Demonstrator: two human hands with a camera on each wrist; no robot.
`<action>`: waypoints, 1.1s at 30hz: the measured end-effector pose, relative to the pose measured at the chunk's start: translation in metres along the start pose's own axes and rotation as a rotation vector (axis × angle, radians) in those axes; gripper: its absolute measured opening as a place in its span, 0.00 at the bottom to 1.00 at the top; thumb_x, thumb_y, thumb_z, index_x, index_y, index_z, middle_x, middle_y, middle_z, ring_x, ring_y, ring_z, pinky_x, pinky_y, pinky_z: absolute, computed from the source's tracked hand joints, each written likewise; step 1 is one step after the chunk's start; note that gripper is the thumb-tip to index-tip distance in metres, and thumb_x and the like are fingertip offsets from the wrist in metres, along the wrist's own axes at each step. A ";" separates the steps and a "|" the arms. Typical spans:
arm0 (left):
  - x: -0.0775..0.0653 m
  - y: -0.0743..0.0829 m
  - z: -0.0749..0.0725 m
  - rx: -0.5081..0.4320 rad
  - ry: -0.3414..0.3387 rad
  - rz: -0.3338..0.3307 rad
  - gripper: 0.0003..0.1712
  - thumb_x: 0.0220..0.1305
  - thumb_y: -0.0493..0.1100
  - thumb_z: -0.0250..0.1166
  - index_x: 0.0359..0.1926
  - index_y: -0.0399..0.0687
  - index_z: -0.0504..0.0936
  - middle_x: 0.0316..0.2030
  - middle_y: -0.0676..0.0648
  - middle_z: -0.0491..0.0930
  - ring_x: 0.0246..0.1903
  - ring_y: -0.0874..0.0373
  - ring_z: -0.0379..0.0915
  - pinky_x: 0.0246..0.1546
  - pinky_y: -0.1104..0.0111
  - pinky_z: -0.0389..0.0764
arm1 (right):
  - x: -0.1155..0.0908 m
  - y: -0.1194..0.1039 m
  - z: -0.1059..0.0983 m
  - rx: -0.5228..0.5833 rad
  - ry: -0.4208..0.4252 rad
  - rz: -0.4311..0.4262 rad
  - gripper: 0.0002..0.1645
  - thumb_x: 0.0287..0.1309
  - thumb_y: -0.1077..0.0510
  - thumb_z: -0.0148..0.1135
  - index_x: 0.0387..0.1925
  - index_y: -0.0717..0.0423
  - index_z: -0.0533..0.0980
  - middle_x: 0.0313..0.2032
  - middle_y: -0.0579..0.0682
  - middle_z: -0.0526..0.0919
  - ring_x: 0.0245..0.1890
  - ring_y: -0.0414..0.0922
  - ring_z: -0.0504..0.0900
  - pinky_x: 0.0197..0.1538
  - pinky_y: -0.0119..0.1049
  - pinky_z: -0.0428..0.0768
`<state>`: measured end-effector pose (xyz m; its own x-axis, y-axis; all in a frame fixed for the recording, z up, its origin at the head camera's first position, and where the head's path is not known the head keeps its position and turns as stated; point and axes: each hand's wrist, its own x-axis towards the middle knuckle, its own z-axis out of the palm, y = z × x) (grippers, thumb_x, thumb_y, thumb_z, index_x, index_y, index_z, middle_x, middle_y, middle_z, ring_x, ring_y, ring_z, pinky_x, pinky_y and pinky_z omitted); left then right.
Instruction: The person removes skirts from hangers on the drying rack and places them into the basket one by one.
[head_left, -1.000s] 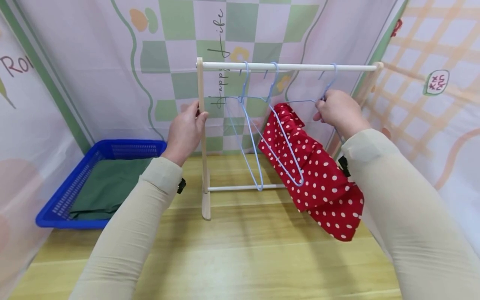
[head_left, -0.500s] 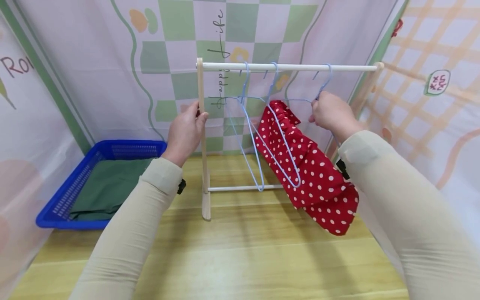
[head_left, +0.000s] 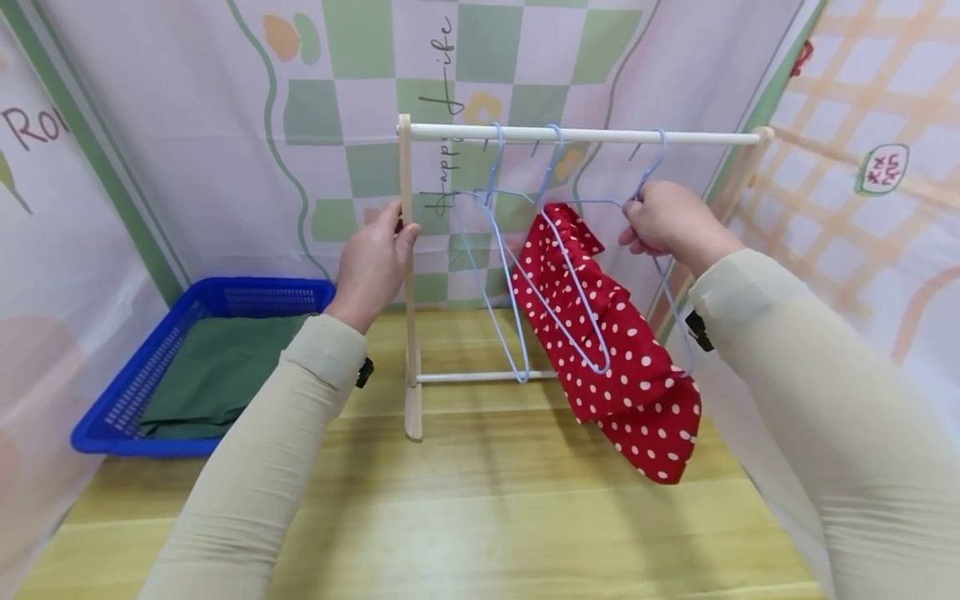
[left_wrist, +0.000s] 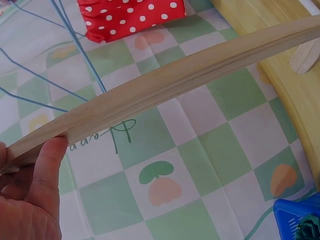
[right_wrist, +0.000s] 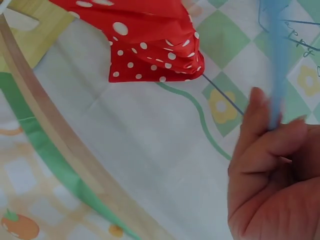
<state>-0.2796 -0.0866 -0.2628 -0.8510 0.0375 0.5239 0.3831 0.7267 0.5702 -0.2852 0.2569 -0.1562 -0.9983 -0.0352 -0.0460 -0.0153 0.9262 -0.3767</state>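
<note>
Head view: at left, a blue basket (head_left: 150, 447) of green cloth (head_left: 217, 375) sits on the bench (head_left: 465, 517). The left hand (head_left: 372, 258) has its fingers clamped on the rack post (head_left: 411, 321); then two bare hangers (head_left: 492, 171) hook over the rail (head_left: 600, 134). Right of them hangs the red dotted garment (head_left: 637, 367), seemingly on the third hanger (head_left: 654, 169), its neck pinched in the right hand's (head_left: 671, 218) fingers. I'd call this step placing that hanger; next calls for a gentle release, hook seated.
</note>
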 end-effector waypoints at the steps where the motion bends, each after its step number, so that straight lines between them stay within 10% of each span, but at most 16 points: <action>1: 0.000 0.000 0.000 0.001 -0.003 -0.004 0.19 0.73 0.54 0.49 0.54 0.49 0.73 0.40 0.46 0.80 0.33 0.54 0.76 0.34 0.62 0.80 | 0.000 0.000 0.001 0.009 0.003 -0.003 0.25 0.75 0.50 0.36 0.52 0.67 0.69 0.35 0.52 0.84 0.31 0.48 0.79 0.39 0.41 0.76; 33: -0.001 0.002 0.000 0.003 -0.010 -0.013 0.17 0.74 0.54 0.49 0.51 0.48 0.72 0.37 0.48 0.78 0.32 0.55 0.75 0.33 0.62 0.80 | -0.002 -0.034 0.030 0.056 0.056 -0.120 0.21 0.74 0.52 0.36 0.48 0.64 0.70 0.32 0.54 0.82 0.30 0.47 0.81 0.32 0.36 0.78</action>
<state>-0.2783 -0.0853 -0.2624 -0.8597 0.0349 0.5095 0.3706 0.7292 0.5753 -0.2813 0.2146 -0.1710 -0.9911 -0.1218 0.0532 -0.1328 0.8941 -0.4278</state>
